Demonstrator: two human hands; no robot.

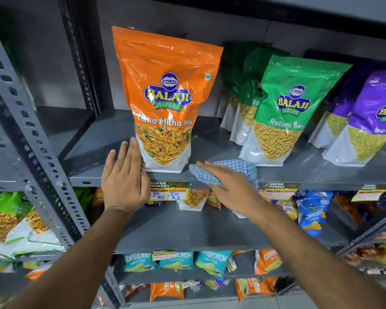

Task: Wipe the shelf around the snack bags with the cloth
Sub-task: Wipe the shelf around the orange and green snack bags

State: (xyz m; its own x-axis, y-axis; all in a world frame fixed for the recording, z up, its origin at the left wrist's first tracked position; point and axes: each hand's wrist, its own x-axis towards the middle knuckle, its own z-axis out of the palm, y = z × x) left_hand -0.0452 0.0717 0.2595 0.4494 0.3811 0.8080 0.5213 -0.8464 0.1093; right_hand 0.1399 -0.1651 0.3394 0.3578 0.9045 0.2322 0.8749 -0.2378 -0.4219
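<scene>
Nearest, at the shelf's (112,134) front edge, the right hand (230,184) lies flat with fingers spread on the blue checked cloth (243,170), pressing it to the metal so it drags dust. The left hand (123,181), open and holding nothing, rests its fingers against the orange snack bag (165,97), likely to steady it upright. Farther back toward the right end stand the green bags (292,108) and purple bags (372,117), well apart from the cloth.
</scene>
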